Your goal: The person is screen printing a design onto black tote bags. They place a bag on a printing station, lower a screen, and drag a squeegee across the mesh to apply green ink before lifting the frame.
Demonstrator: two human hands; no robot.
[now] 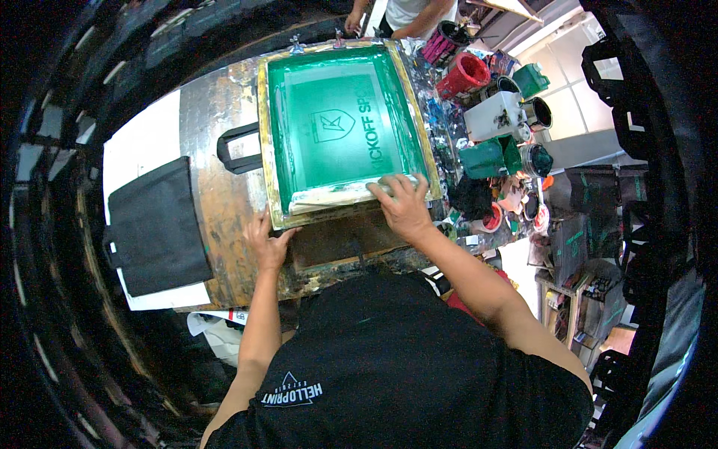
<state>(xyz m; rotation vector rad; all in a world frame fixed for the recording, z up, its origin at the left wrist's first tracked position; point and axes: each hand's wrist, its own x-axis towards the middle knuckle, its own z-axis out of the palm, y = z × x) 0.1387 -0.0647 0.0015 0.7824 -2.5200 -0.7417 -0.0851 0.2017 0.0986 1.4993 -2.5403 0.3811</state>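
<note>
A screen printing frame [262,150] with a green inked mesh lies across the worktable in front of me. Dark lettering and a shield outline show on the mesh. Along its near side runs a pale bar [336,196] smeared with green. My right hand [404,208] curls its fingers over this near side, towards the right corner. At the near left corner is my left hand [268,241], the corner between its thumb and fingers. A black bag handle [238,148] sticks out from under the frame's left side; the rest of that bag is hidden.
Another black bag [157,228] lies flat on a white sheet [142,127] at the left. Ink tubs, including a red bucket [464,75] and a green container [490,157], crowd the right side. Metal clamps [297,45] stand at the far edge. Beyond, another person [419,15] is partly visible.
</note>
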